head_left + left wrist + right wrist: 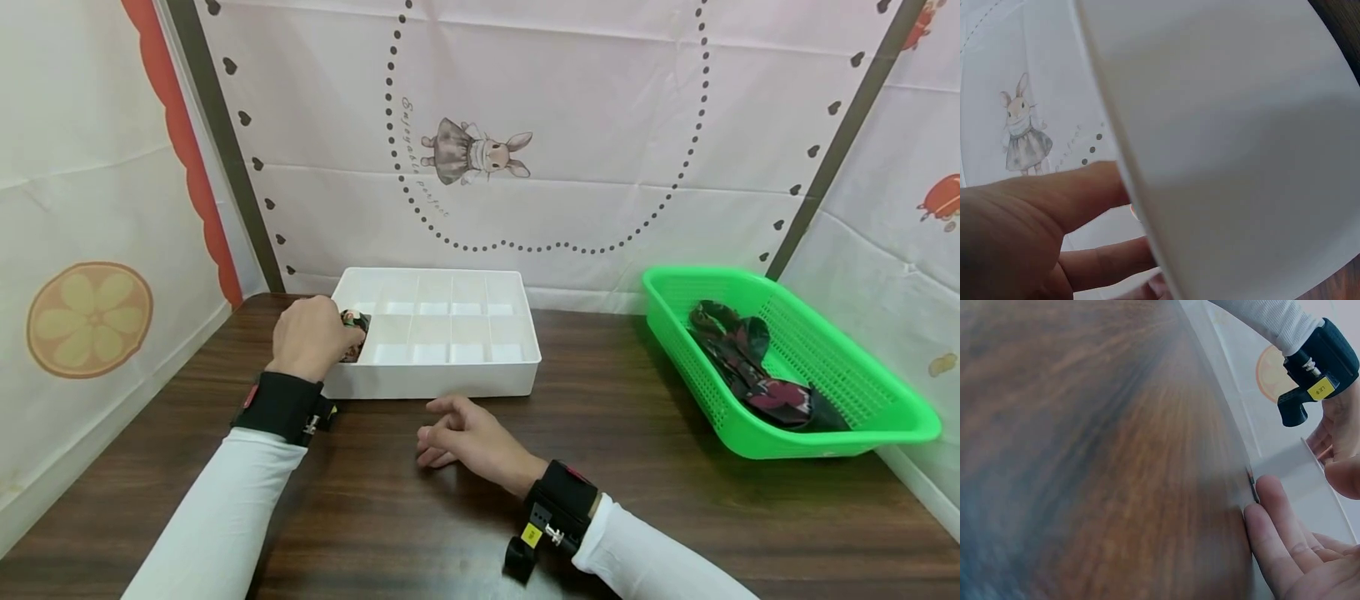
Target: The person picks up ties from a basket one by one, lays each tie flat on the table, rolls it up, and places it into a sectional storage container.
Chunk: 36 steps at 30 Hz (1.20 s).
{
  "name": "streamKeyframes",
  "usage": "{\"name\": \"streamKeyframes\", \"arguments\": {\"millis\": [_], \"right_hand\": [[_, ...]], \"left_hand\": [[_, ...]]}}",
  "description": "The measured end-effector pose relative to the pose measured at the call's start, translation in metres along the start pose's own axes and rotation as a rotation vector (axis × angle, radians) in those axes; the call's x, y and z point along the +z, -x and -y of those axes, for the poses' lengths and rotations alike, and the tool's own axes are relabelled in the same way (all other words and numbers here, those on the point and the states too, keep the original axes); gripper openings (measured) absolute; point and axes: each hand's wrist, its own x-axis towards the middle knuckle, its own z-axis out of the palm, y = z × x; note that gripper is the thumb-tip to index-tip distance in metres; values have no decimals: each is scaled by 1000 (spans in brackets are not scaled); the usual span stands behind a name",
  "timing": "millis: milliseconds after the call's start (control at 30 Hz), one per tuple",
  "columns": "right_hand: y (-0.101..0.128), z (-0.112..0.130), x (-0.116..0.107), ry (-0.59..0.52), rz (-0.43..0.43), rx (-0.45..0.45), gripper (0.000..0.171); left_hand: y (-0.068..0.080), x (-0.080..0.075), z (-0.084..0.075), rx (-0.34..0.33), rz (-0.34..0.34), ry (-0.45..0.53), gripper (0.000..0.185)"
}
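Divided tray [442, 379] sits mid-table [615, 500], by back wall; basket [885, 417] well apart to its right, w/ cloths [750, 367] in it. Left hand [311, 337] at tray's near-left compartment, on a cloth bundle [356, 322]; right hand [468, 437] on table just before tray

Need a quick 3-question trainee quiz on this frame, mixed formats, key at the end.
1. True or false: the right hand holds a cloth.
2. Which compartment of the white divided box does the left hand reach into? A) front-left B) back-right C) middle
3. Fill in: the other dark patterned cloths lie in the ____ basket.

Key: 1 false, it rests on the wooden table; 2 A, holding a patterned cloth; 3 green.
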Motion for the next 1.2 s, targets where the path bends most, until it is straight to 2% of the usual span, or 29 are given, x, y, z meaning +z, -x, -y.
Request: {"name": "streamKeyframes", "arguments": {"millis": [267, 467, 633, 800, 967, 1200], "right_hand": [[0, 0, -2, 10, 7, -11, 56], [-3, -1, -2, 19, 27, -13, 54], [-2, -4, -3, 21, 23, -8, 52], [-1, -4, -5, 11, 26, -9, 51], [-1, -3, -6, -5, 22, -5, 49], [-2, -2, -8, -8, 46, -1, 48]], "left_hand": [[-1, 2, -1, 7, 0, -89, 41], [-2, -2, 5, 18, 53, -105, 39], [-5, -8, 9, 17, 76, -31, 41], [-5, -14, 14, 38, 27, 46, 37], [-6, -19, 14, 44, 1, 55, 23], [-2, -26, 7, 26, 12, 60, 23]]}}
